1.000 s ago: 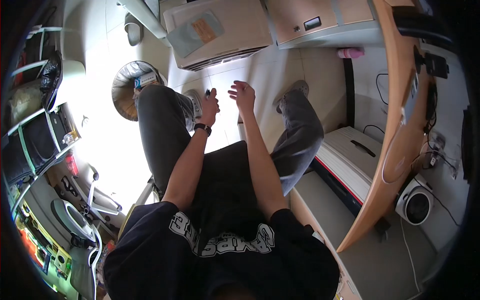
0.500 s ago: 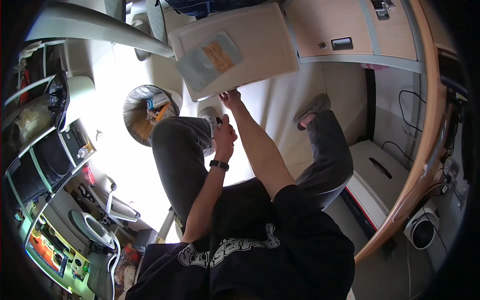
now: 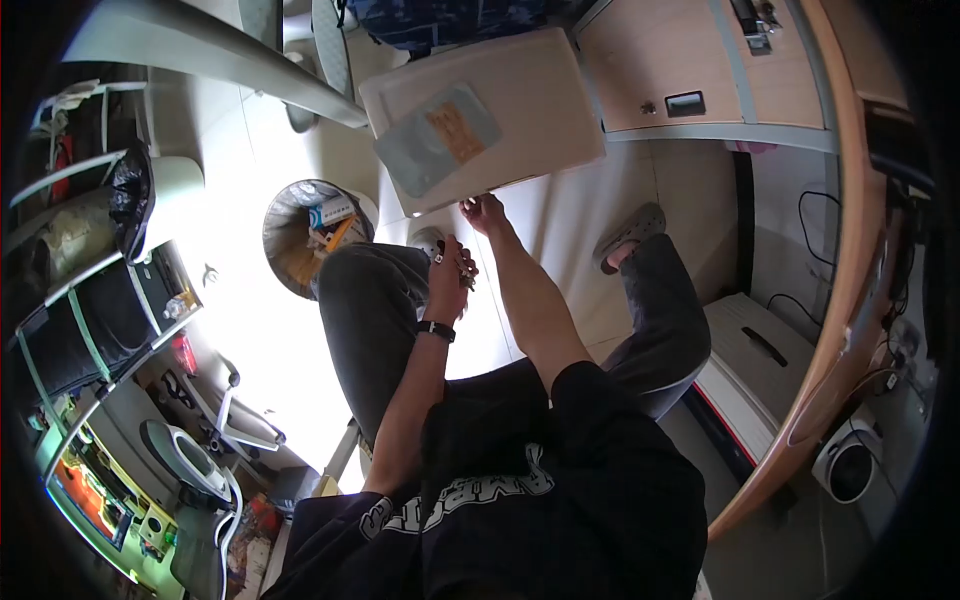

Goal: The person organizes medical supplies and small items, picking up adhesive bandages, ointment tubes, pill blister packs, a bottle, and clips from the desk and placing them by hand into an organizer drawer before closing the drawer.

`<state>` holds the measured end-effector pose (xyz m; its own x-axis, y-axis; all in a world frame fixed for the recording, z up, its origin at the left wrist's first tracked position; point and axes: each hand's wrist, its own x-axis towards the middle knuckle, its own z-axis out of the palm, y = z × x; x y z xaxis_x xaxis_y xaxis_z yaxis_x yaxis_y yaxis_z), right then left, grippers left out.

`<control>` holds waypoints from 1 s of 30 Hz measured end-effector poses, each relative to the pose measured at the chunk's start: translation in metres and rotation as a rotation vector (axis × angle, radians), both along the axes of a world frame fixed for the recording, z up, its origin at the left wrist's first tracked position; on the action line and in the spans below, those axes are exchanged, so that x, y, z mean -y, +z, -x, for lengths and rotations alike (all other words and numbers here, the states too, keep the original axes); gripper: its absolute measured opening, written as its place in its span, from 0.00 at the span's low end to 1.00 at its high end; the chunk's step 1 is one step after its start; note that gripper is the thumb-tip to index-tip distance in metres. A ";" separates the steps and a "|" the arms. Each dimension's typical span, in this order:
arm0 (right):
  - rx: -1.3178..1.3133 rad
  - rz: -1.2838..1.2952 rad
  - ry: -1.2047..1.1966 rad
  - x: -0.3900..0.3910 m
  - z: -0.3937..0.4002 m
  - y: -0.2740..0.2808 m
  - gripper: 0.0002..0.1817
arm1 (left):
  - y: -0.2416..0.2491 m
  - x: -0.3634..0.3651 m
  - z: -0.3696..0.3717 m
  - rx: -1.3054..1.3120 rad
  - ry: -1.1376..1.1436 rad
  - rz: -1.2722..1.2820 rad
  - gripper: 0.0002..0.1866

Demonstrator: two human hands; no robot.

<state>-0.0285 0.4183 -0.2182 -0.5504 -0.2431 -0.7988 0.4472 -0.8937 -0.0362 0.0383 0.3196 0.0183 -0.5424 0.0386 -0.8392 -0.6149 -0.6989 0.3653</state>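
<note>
A pale box (image 3: 545, 110) stands in front of me, with a grey-blue packet (image 3: 415, 150) bearing an orange-brown label on top. At the box's near edge is my right hand (image 3: 484, 213), its fingers pinched together; what they hold, if anything, is too small to make out. My left hand (image 3: 452, 277), with a black watch on the wrist, is closed around small dark and shiny pieces, lower and slightly left of my right hand, above a grey shoe (image 3: 428, 240).
A lined waste bin (image 3: 290, 245) with packets inside stands left of the box. Wooden cabinets (image 3: 660, 65) are at the upper right, a rack (image 3: 90, 330) at the left. A white case (image 3: 750, 350) and a small white speaker-like device (image 3: 848, 465) lie at the right.
The view has shifted a little, so the box and bin appear lower and further right. My left hand has turned, showing more of the small pieces. My right hand remains by the box edge.
</note>
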 end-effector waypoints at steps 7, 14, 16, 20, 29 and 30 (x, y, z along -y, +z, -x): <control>-0.106 -0.171 -0.139 0.024 0.014 0.004 0.03 | 0.016 0.001 -0.001 -0.032 -0.209 0.156 0.14; 0.171 -0.239 -0.250 0.021 -0.069 -0.002 0.10 | -0.006 0.006 0.033 -0.090 -0.250 0.322 0.15; 0.250 -0.262 -0.182 0.005 -0.099 -0.004 0.07 | -0.025 0.000 0.031 -0.090 -0.327 0.325 0.13; 0.543 -0.276 -0.009 -0.022 -0.141 -0.013 0.13 | -0.055 -0.007 0.016 -0.046 -0.500 0.221 0.11; 0.189 -0.448 0.010 -0.150 -0.169 0.148 0.15 | -0.154 -0.006 0.012 -0.184 -0.781 0.418 0.10; 0.160 -0.495 -0.002 -0.158 -0.174 0.162 0.14 | -0.158 -0.004 0.017 -0.256 -0.942 0.555 0.12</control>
